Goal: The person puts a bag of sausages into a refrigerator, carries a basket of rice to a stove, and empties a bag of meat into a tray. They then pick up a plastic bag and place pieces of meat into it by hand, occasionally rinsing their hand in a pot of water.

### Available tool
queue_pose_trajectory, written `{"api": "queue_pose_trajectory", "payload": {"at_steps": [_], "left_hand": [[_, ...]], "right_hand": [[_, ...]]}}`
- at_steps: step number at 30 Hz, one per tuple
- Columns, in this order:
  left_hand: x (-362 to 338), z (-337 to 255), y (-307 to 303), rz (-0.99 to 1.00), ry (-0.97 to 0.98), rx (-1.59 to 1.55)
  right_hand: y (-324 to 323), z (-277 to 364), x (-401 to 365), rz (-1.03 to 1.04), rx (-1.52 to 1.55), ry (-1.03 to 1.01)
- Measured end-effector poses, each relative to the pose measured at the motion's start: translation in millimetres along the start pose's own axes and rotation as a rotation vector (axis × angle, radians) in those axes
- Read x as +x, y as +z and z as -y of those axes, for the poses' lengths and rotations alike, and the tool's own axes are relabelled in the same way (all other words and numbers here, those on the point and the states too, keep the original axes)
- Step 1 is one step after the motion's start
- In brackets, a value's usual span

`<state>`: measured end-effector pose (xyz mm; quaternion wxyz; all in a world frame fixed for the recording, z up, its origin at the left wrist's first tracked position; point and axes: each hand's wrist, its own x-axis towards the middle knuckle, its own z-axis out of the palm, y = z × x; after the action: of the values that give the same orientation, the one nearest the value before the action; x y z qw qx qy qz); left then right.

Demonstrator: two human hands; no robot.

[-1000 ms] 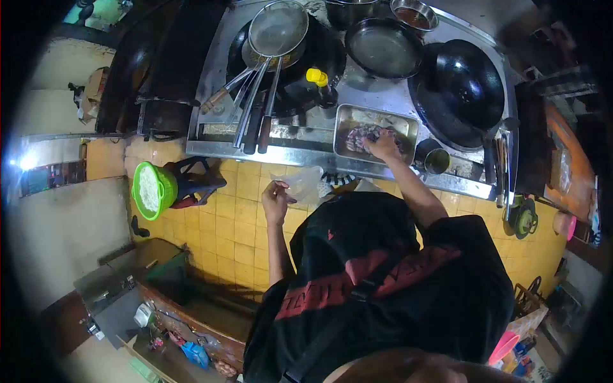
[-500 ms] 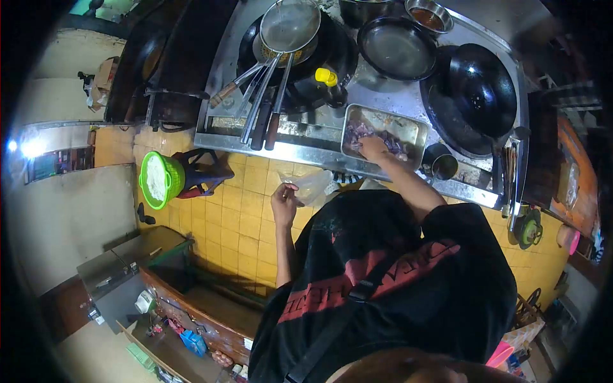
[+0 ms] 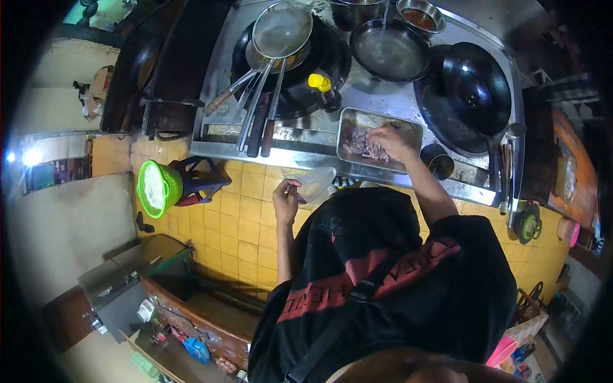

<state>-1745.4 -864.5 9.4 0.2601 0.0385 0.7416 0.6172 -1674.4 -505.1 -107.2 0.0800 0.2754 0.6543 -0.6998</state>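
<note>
My left hand [image 3: 287,194] is closed on the edge of a clear plastic bag [image 3: 317,182], which hangs out to its right in front of the stove. Over a rectangular metal tray [image 3: 347,154], my right hand [image 3: 389,142] is lowered with its fingers bent and drawn together; whether anything is between them is hidden. Small purplish-brown pieces [image 3: 365,150], too small to name surely, lie in the tray beneath and left of those fingers. Just right of the tray stands a dark metal cup [image 3: 437,161]. A bottle with a yellow cap [image 3: 319,82] stands behind the tray.
On the steel stove counter, a wire strainer [image 3: 281,30] rests over a wok, handles toward me. Water runs into a round pan [image 3: 391,52]. A black wok [image 3: 477,83] sits at right, beside a bowl of reddish liquid [image 3: 420,17]. A green basket [image 3: 156,188] stands left.
My right hand has lifted slightly and shifted right within the tray, showing more of the pieces. The plastic bag has swung a little and looks fuller. A water stream now shows over the round pan.
</note>
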Motion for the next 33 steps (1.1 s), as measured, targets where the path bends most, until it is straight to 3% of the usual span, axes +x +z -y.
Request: {"api": "queue_pose_trajectory", "payload": {"at_steps": [1,3,7,22,25,27,28,33], "left_hand": [[1,-2,1,0.001,-0.016,0.01],[3,-3,4,0.007,-0.032,0.017],[8,1,10,0.003,-0.021,-0.047],[11,-26,29,-0.029,0.027,0.004],[10,-26,27,-0.06,0.028,-0.028],[16,-15,25,-0.075,0.254,0.064],[4,-48,34,-0.074,0.193,0.07],[2,-52,35,-0.066,0.076,-0.007]], "right_hand": [[-1,25,-15,-0.004,0.0,0.003],[-4,68,-39,0.036,0.587,0.157],[-23,66,-39,0.205,0.957,0.153],[-10,59,-53,-0.107,0.869,0.157],[-16,50,-47,0.011,1.001,0.163],[-17,49,-45,0.031,1.004,0.127],[-19,52,-44,0.039,1.061,0.164],[-29,99,-15,0.192,1.203,0.107]]}}
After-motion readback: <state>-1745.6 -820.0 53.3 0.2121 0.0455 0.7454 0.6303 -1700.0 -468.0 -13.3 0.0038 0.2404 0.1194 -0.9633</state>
